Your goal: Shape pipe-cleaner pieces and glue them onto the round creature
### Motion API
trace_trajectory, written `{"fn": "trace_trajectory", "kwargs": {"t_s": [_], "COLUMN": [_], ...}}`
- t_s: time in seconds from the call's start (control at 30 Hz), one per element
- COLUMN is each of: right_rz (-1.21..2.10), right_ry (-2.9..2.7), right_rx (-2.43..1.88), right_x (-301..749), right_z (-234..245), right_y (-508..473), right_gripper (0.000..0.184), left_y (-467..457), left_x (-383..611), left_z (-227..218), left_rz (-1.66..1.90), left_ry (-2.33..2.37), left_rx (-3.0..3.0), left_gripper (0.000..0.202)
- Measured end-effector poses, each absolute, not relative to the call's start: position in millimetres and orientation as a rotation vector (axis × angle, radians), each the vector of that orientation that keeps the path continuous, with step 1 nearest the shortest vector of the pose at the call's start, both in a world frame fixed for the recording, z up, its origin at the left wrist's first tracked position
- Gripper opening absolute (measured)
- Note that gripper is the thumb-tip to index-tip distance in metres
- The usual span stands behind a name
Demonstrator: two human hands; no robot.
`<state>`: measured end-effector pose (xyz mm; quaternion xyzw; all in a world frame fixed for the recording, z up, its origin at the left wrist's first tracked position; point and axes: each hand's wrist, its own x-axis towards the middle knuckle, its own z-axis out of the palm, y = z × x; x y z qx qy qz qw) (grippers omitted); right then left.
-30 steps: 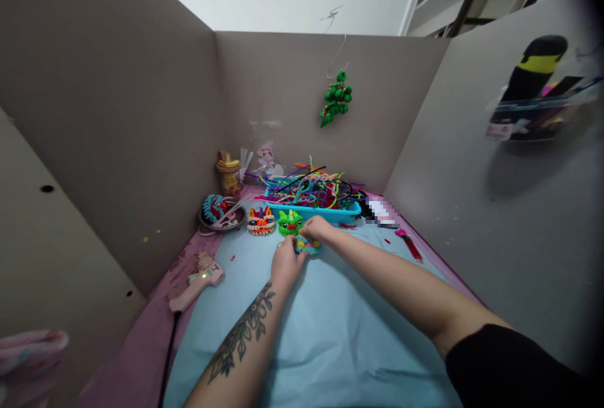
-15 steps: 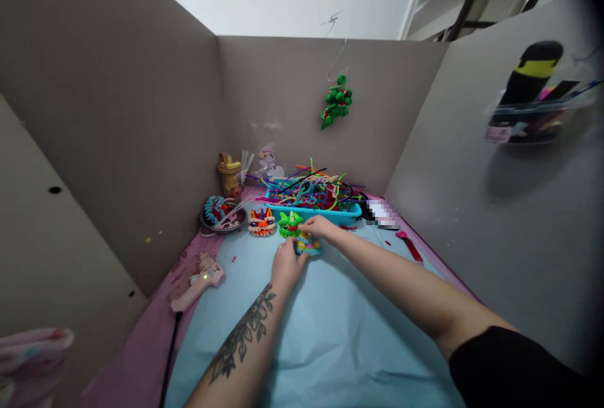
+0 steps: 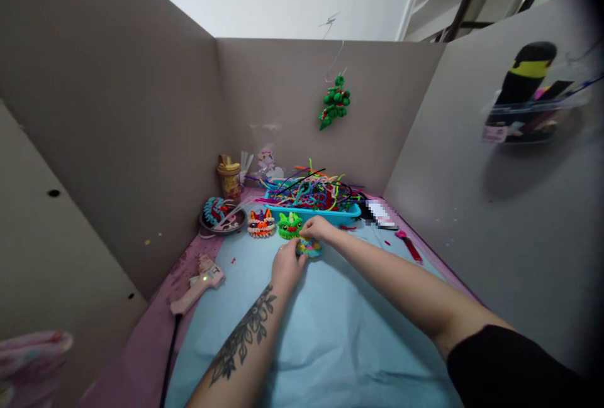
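Note:
A small light-blue fuzzy pipe-cleaner figure (image 3: 311, 249) with yellow and pink parts lies on the blue sheet, partly covered by my fingers. My left hand (image 3: 287, 263) is closed on its left side. At the top edge of this figure, the fingers of my right hand (image 3: 317, 227) are pinched together on it. Just behind my hands sits a green pipe-cleaner animal face (image 3: 289, 226) with dark eyes and a red mouth. To its left rests an orange and cream pipe-cleaner animal face (image 3: 261, 224).
Behind stands a blue basket (image 3: 325, 214) heaped with coloured pipe cleaners. A pink glue gun (image 3: 201, 285) and a dark bowl (image 3: 229, 227) are on the left. At right lie a phone (image 3: 381, 214) and a red-handled tool (image 3: 410, 248). Grey partitions (image 3: 283, 100) enclose three sides.
My right hand has shifted very slightly, uncovering a little more of the green face. My left hand stays on the blue figure. The camera view has moved a touch.

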<state>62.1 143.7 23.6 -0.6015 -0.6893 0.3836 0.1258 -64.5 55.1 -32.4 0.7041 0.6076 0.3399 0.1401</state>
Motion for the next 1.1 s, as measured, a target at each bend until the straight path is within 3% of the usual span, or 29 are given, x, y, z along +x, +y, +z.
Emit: {"fn": "trace_trajectory", "kwargs": {"t_s": [0.6,0.7,0.8,0.93,1.1], "right_rz": [0.981,0.843,0.723,0.649,0.596], "right_ry": [-1.965,-1.877,-1.831,-1.894,-1.957], "right_rx": [-1.439,-1.308,-1.161,-0.976,-0.891], "right_x": [77.7,91.3,103.5,106.5,95.7], "right_z": [15.7,25.1,32.4,30.9,9.1], "right_y": [157.6,152.8,131.2,81.2,32.3], "right_gripper": [0.028,0.018,0.009,0.012,0.008], "left_y": [54.0,51.3,45.1,29.2,5.5], "left_x": [-65.5,-69.1,-74.9,-71.8,-51.4], "left_z": [-34.1,-31.4,-24.5,-13.1,-9.2], "left_rz": [1.114,1.203,1.327,1.381,1.277], "left_ry": [1.675,1.632,1.593,1.471,1.311], "left_rx": [2.003,1.973,1.918,1.845,1.757], "left_gripper": [0.043,0.047,0.042,0.022,0.028]}}
